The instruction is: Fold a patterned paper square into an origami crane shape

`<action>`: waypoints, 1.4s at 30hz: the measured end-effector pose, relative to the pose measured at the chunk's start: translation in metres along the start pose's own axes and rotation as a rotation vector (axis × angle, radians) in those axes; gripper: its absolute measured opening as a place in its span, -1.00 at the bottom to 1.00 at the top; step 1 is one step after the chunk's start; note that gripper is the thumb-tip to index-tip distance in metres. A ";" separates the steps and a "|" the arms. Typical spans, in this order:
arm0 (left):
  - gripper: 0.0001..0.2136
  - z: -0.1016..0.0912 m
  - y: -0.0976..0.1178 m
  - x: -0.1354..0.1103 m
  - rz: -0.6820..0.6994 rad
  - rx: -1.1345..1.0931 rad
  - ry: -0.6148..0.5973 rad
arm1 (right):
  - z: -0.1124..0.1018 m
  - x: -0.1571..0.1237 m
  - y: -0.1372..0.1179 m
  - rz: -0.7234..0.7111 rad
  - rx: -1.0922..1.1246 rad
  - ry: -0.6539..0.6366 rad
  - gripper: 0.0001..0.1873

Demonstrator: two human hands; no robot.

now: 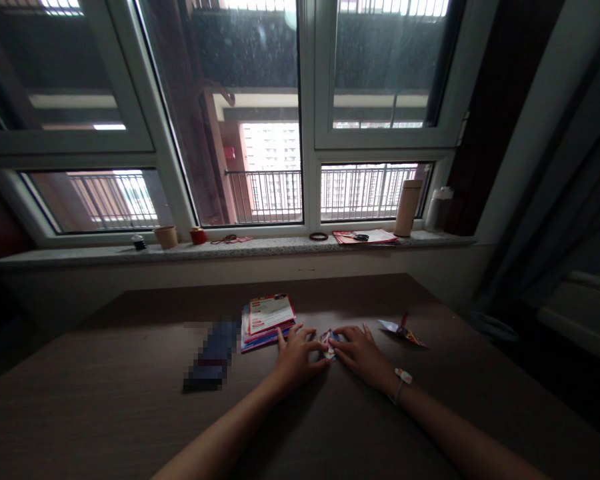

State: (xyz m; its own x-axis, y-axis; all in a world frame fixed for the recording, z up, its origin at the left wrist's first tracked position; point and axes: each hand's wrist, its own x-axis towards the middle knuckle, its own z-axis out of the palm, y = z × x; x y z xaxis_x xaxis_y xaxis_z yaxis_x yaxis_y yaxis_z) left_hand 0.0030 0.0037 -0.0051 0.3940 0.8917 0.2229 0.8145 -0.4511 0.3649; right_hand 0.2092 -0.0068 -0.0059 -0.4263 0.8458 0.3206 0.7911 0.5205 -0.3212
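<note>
A small piece of folded, coloured paper point(329, 345) lies on the brown table between my two hands. My left hand point(299, 357) grips its left side with thumb and fingers, the wrist low over the tabletop. From the other side, my right hand point(363, 353) presses its bent fingers on the paper, and a band with a pale ornament circles that wrist. My fingers hide part of the paper. Just beyond my left hand is a stack of printed paper sheets point(271, 315). To the right of my right hand rests a folded paper figure point(403, 332) with pointed ends.
A dark, pixelated object point(213, 353) lies left of the stack. Along the windowsill point(280, 247) stand a paper cup point(167, 237), a red spool point(198, 235), scissors point(361, 237) on papers, a tan bottle point(409, 208) and a white bottle point(438, 209). Windows rise behind.
</note>
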 end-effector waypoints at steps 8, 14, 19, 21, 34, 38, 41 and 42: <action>-0.75 0.000 0.000 -0.001 -0.003 -0.001 -0.007 | -0.002 0.000 0.001 0.015 0.083 0.043 -0.76; -0.72 0.001 0.000 -0.001 -0.021 -0.001 -0.018 | -0.003 0.001 0.003 -0.006 0.113 0.065 -0.84; -0.74 -0.001 0.003 0.000 -0.063 -0.007 -0.034 | -0.005 0.000 0.000 -0.032 0.090 0.081 -0.89; -0.76 -0.004 0.004 0.001 -0.078 -0.020 -0.049 | -0.006 0.000 -0.001 -0.032 0.076 0.080 -0.90; -0.76 -0.003 0.005 0.002 -0.084 0.027 0.018 | -0.007 0.001 0.000 0.017 0.131 0.045 -0.89; -0.76 -0.004 0.006 0.003 -0.090 0.025 0.005 | -0.006 0.002 0.002 0.034 0.160 0.039 -0.87; -0.78 -0.005 0.006 0.003 -0.101 0.029 -0.008 | -0.005 0.003 0.004 0.050 0.159 0.028 -0.87; -0.78 -0.005 0.006 0.003 -0.105 0.030 -0.012 | -0.005 0.003 0.004 0.055 0.157 0.025 -0.86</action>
State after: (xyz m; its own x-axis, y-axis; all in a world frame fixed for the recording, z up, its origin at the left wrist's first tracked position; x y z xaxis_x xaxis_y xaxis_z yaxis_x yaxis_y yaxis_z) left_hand 0.0074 0.0037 0.0028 0.3106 0.9345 0.1737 0.8639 -0.3538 0.3586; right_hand 0.2134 -0.0027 -0.0013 -0.3716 0.8716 0.3198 0.7342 0.4867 -0.4733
